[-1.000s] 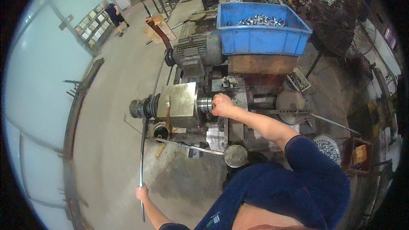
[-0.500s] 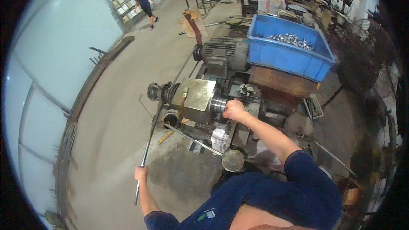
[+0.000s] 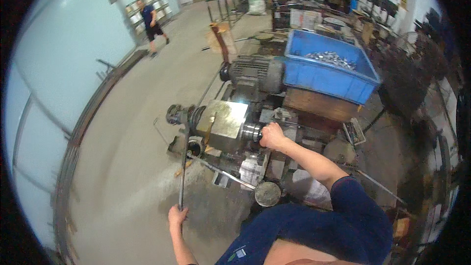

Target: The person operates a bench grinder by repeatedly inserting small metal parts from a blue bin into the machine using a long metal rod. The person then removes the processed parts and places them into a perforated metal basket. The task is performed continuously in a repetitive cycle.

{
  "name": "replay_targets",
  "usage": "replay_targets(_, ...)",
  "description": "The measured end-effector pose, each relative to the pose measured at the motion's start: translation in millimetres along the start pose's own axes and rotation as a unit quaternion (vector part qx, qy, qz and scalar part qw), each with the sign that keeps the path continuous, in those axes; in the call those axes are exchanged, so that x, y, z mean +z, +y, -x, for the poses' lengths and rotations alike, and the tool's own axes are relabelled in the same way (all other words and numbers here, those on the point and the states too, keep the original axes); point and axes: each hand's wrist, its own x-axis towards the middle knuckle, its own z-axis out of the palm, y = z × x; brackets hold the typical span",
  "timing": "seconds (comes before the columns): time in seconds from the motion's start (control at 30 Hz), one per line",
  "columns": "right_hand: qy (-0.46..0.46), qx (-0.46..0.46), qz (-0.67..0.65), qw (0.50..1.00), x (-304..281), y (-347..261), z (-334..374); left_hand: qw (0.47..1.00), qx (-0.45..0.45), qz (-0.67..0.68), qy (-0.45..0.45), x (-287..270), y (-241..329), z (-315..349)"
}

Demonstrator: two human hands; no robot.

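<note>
A greasy lathe-like machine stands before me, its headstock topped by a shiny metal plate. My left hand is closed around the lower end of a long metal lever, which runs up to the headstock's left end. At the spindle nose, my right hand is closed with its fingers against the front. Whatever those fingers hold, if anything, is hidden behind the hand. A second metal bar slants from below the headstock toward a round metal disc near my body.
Behind the machine's motor, a blue plastic bin of small shiny metal parts rests on a wooden block. A person walks along the left wall. Long bars lie beside that wall. A dark fan stands at right.
My left hand has swung the lever's lower end to the right, toward my body. My right hand stays at the spindle nose. The walking person has come nearer, and the view has shifted slightly.
</note>
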Motion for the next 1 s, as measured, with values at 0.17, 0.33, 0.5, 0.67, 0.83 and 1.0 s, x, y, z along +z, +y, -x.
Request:
replay_targets(0.17, 0.069, -0.007, -0.069, 0.995, -99, 19, 17, 0.985, 0.059, 0.155, -0.05, 11, -22, -54)
replay_targets(0.33, 0.231, 0.048, 0.03, 0.971, -198, 107, 2, 0.937, 0.024, 0.308, -0.163, 18, 0, -76)
replay_targets(0.5, 0.349, 0.097, 0.075, 0.929, -253, 132, 12, 0.928, 0.012, 0.354, -0.115, 20, 28, -70)
replay_targets(0.67, 0.324, 0.015, -0.03, 0.946, -222, 141, 98, 0.937, 0.045, 0.339, -0.073, 27, 6, -67)
replay_targets(0.83, 0.296, 0.158, -0.097, 0.937, -158, 187, 259, 0.941, 0.02, 0.327, -0.088, 18, -14, -61)
replay_targets(1.0, 0.16, 0.506, -0.084, 0.844, -55, 213, 459, 0.945, -0.019, 0.298, -0.135, 25, 1, -78)
